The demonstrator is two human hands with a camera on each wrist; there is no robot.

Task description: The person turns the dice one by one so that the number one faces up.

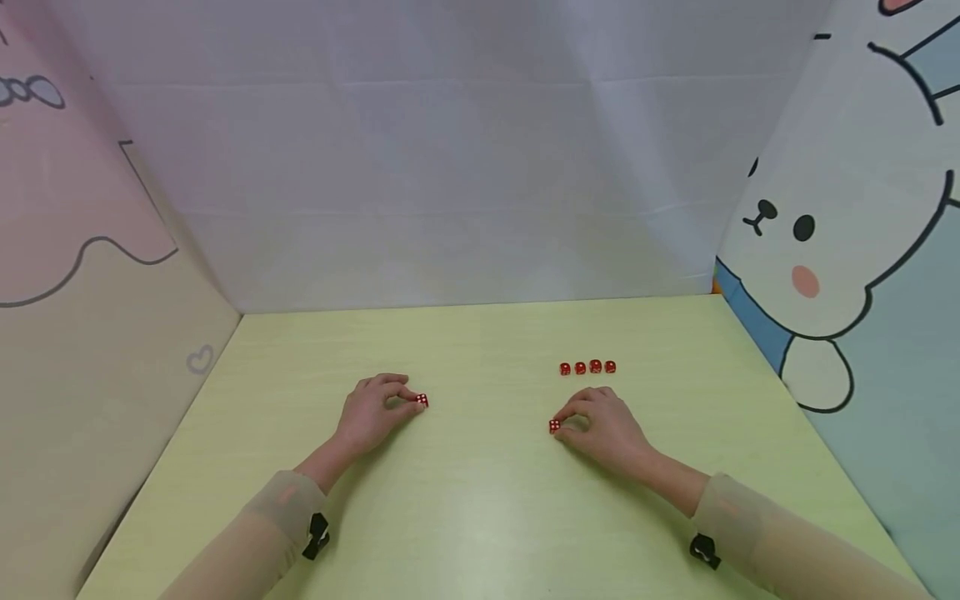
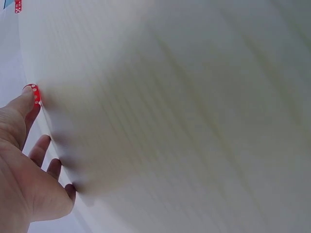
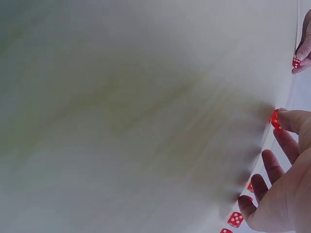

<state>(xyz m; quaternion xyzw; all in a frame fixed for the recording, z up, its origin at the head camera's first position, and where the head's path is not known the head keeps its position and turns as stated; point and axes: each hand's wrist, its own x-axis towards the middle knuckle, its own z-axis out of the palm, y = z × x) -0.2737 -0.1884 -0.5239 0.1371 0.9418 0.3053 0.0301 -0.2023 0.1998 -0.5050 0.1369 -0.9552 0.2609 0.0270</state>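
My left hand (image 1: 377,410) pinches a red die (image 1: 422,400) with white pips between thumb and forefinger, left of the table's middle. In the left wrist view that die (image 2: 35,94) shows at the thumb tip, and the other fingers are bent toward the tabletop. On the right, my right hand (image 1: 602,427) pinches a second red die (image 1: 555,426) at its fingertips. The right wrist view shows this die (image 3: 276,119) close over the table surface. Just beyond the right hand, several red dice (image 1: 588,367) stand in a short, spaced row.
A pale yellow-green table (image 1: 480,517) lies under both hands. A white cloth backdrop (image 1: 465,183) rises behind its far edge. Printed panels flank it: a pink and cream one (image 1: 90,375) on the left and a cartoon one (image 1: 885,350) on the right.
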